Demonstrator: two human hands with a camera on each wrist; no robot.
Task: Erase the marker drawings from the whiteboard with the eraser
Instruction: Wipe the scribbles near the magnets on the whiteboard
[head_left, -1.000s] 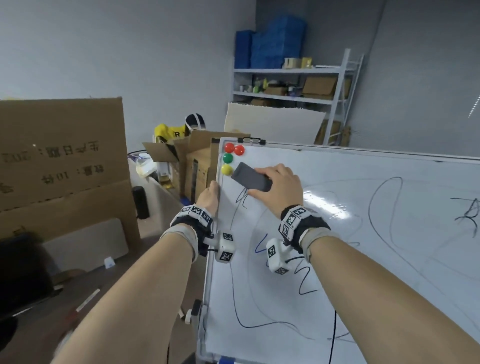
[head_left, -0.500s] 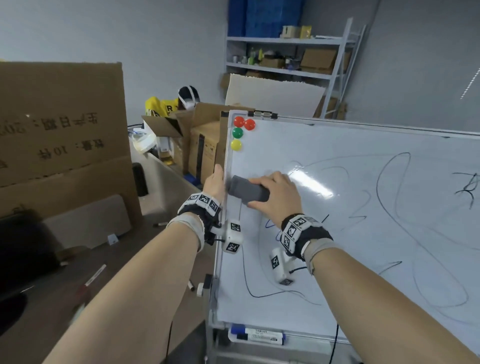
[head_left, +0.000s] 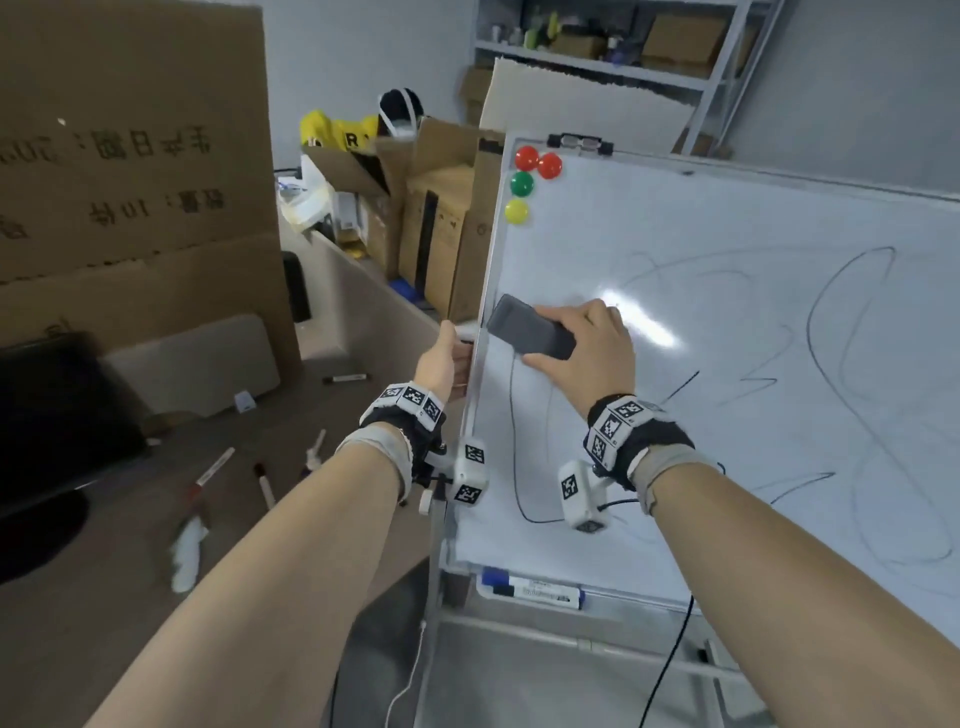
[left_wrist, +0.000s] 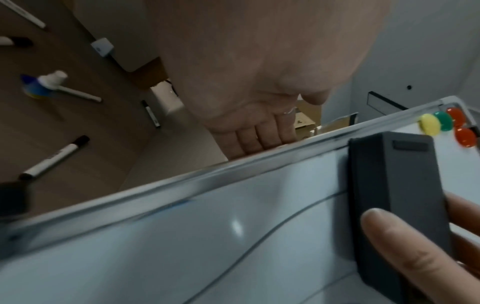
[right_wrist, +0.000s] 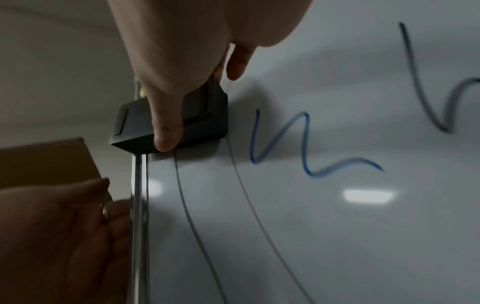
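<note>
A whiteboard on a stand carries black and blue marker lines. My right hand grips a dark grey eraser and presses it flat on the board beside the left frame edge. In the right wrist view the eraser sits above a black line, with a blue squiggle to its right. My left hand grips the board's left frame, fingers curled behind it. The eraser also fills the right of the left wrist view.
Red, green and yellow magnets stick to the board's top left corner. Markers lie in the tray under the board. Loose markers and a tissue lie on the brown table at left. Cardboard boxes and a shelf stand behind.
The right hand has slid the eraser down along the board's left edge, away from the magnets. The marks near the top left are gone. The left hand stays on the frame.
</note>
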